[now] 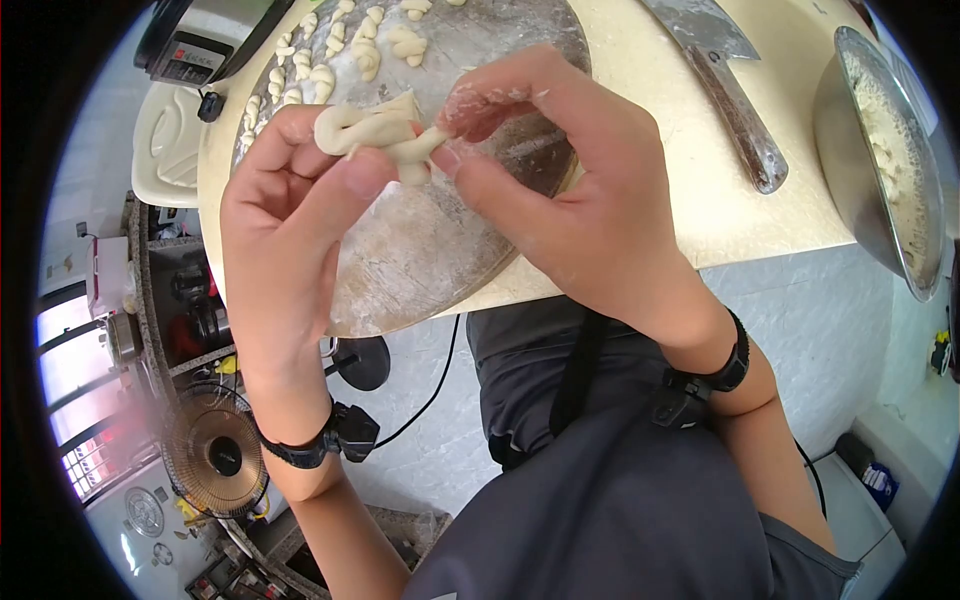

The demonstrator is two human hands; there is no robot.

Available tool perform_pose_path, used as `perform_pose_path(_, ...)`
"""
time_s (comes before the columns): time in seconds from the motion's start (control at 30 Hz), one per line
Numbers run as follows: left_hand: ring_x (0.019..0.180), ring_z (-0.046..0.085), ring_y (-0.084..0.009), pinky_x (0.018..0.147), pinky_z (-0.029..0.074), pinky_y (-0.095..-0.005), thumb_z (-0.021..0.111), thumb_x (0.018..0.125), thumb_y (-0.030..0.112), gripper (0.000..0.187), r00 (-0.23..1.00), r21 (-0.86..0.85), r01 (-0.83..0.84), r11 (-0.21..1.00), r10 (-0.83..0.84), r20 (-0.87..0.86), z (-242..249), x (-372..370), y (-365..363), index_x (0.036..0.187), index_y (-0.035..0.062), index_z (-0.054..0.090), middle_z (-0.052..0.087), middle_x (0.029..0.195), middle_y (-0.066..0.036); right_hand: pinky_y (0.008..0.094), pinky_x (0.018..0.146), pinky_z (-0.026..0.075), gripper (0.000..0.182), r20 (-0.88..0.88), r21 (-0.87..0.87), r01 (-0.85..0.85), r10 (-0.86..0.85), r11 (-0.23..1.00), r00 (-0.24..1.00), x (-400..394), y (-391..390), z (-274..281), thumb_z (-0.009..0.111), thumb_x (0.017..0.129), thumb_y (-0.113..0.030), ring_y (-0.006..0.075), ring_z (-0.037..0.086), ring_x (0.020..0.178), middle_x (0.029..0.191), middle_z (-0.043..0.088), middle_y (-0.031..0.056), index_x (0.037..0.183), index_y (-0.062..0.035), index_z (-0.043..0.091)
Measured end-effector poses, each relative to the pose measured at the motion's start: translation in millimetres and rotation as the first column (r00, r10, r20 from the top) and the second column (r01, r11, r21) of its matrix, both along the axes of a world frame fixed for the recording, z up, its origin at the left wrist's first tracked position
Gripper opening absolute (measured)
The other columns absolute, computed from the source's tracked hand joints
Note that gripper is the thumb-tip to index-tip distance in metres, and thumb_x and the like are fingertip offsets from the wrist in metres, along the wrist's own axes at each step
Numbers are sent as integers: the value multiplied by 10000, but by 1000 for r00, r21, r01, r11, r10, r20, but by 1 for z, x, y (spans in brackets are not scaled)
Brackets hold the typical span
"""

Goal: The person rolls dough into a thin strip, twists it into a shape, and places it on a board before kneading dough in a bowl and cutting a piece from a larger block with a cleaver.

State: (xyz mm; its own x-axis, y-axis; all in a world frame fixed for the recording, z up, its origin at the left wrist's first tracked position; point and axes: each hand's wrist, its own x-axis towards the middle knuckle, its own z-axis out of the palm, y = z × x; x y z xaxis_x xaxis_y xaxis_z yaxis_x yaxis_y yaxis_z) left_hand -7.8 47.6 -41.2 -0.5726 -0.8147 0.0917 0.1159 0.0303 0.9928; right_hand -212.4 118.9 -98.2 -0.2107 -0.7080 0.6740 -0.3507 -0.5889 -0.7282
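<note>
Between my two hands, above a round floured board (400,270), is a pale strip of dough (360,130) bent into a loop. My left hand (300,190) is closed around the looped part, thumb pressed on its near side. With thumb and forefinger, my right hand (560,170) pinches the dough's thin right end; its other fingers are curled. Several small twisted dough pieces (368,55) lie on the far part of the board, beyond my hands. Flour dusts my fingers and the board.
A cleaver (735,115) lies on the table (640,200) to the right. Further right stands a metal bowl (850,150) with pale floury contents. A white plastic tray (165,150) and a dark appliance (200,50) sit at the far left. A fan (215,450) stands lower left.
</note>
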Motion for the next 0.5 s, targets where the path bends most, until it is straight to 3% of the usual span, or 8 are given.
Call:
perform_pose_path(0.17,1079,746,-178,1008,560,-294,730,971,-78,273,988,-106,-97,990,108,111,2,-6,3,1232,-43,656,784,1190,-159,305,841,570,312,-150,-80,46,-58,996,987,-2,-3,-6,819,849,-20,189,723,910,1014,758,85,1147,-27,726)
perform_pose_path(0.27,1094,747,-188,994,572,-290,724,973,-84,275,987,-152,-81,985,100,127,5,-6,2,1236,-48,651,784,1189,-172,318,848,575,359,-101,-54,8,-13,999,995,-1,-1,0,835,837,-35,208,717,921,1069,763,95,1181,-25,731)
perform_pose_path(0.5,1129,724,-217,1087,521,-366,714,1012,40,252,981,-182,27,983,8,192,11,-7,7,1239,-22,622,764,1226,-194,326,857,580,422,-108,-62,-33,26,997,994,-9,-4,-1,854,830,-39,227,724,946,1125,764,104,1239,-26,748)
